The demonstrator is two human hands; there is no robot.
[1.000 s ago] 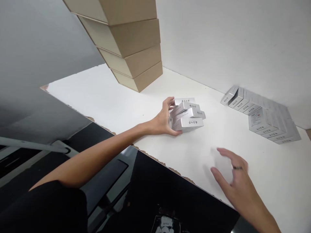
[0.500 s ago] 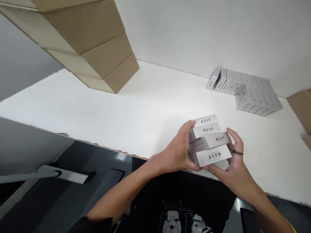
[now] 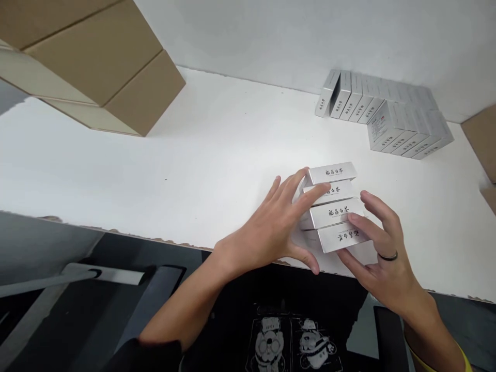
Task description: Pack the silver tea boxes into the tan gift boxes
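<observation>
A short row of small silvery-white cartons point(image 3: 337, 212) with dark printed characters sits near the table's front edge, printed ends facing up towards me. Their ends are slightly out of line. My left hand point(image 3: 277, 219) is on the row's left side, fingers spread. One of its fingertips touches the second carton from the back, while the thumb stands apart from the cartons. At the right side my right hand point(image 3: 382, 248), with a dark ring, has its thumb at the nearest carton's lower edge and a fingertip on the carton behind it, holding these loosely.
More matching cartons point(image 3: 411, 129) stand in two rows against the wall at the back right, the leftmost one leaning. Large brown cardboard boxes point(image 3: 145, 98) are stacked at the left. Another brown box point(image 3: 480, 139) is at the right edge. The white tabletop point(image 3: 217, 139) has a rough front edge.
The held cartons have come down slightly and line up more evenly. My left hand has loosened, its fingers spreading and thumb coming away. My right fingertip has moved onto the cartons' ends. The view has shifted.
</observation>
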